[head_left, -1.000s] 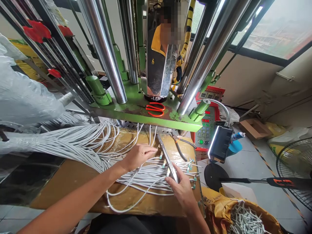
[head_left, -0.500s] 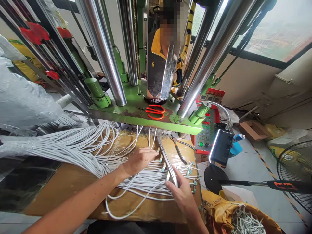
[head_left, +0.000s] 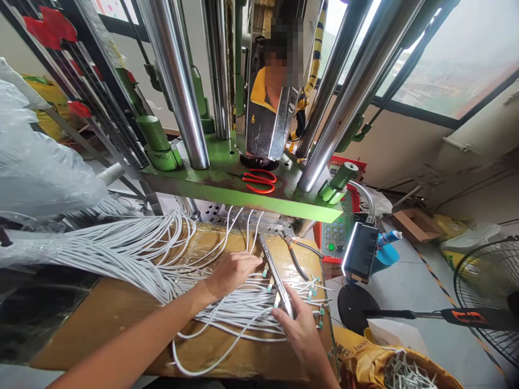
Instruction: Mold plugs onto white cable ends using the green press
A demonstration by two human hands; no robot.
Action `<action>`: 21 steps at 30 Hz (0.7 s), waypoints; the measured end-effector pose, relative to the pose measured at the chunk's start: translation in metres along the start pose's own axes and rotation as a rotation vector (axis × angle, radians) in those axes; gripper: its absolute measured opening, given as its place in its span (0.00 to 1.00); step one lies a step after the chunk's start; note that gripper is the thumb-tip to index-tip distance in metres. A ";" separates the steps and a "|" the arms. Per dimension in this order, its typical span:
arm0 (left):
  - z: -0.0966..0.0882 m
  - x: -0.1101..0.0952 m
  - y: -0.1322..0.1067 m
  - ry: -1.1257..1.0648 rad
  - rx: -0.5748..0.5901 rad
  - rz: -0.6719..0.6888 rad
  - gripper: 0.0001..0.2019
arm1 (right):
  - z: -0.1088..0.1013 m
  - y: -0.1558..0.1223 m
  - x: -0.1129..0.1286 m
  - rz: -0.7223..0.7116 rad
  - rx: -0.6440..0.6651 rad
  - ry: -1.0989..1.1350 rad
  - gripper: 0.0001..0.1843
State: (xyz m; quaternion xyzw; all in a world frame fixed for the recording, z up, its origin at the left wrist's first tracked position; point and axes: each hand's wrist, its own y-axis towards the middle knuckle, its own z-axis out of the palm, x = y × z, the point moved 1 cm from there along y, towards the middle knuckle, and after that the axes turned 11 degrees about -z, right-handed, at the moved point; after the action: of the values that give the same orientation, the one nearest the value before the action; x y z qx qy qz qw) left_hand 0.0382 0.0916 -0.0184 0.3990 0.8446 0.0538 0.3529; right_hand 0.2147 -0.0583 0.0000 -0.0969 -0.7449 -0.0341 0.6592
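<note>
My left hand [head_left: 232, 272] rests on a spread of white cables [head_left: 133, 251] on a cardboard-covered bench [head_left: 101, 310], fingers curled and pinching at a cable end by a long metal bar [head_left: 275, 280]. My right hand [head_left: 299, 330] holds the near end of that bar between thumb and fingers. The cable ends [head_left: 314, 292] carry small teal-tipped connectors fanned out to the right of the bar.
A green press [head_left: 227, 183] with steel columns stands behind the bench, with red scissors [head_left: 259, 181] on its plate. Pliers [head_left: 298, 251] lie beside the bar. A lamp [head_left: 359, 251], a red control box [head_left: 338, 232], a fan [head_left: 486, 294] and a sack of parts [head_left: 401, 370] stand at the right.
The view has tilted up slightly. Both hands stay at the bar and cables, with only small finger movements.
</note>
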 end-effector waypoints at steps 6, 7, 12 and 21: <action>-0.019 0.001 0.029 0.070 0.145 -0.013 0.15 | -0.007 -0.002 -0.008 -0.064 0.058 -0.263 0.34; -0.022 0.001 0.035 0.097 0.194 0.011 0.20 | -0.011 -0.002 -0.011 -0.081 0.083 -0.369 0.33; -0.025 0.007 0.051 0.117 0.363 0.092 0.25 | -0.029 0.005 0.003 -0.175 0.296 -1.099 0.29; -0.010 0.019 0.054 0.214 -0.165 -0.296 0.31 | 0.007 0.153 0.068 -0.572 0.063 -1.202 0.17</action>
State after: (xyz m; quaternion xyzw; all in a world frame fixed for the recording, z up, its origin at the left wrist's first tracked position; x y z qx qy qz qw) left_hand 0.0581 0.1439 -0.0015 0.2324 0.9195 0.1125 0.2964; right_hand 0.2296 0.0989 0.0547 0.1218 -0.9798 -0.1258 0.0967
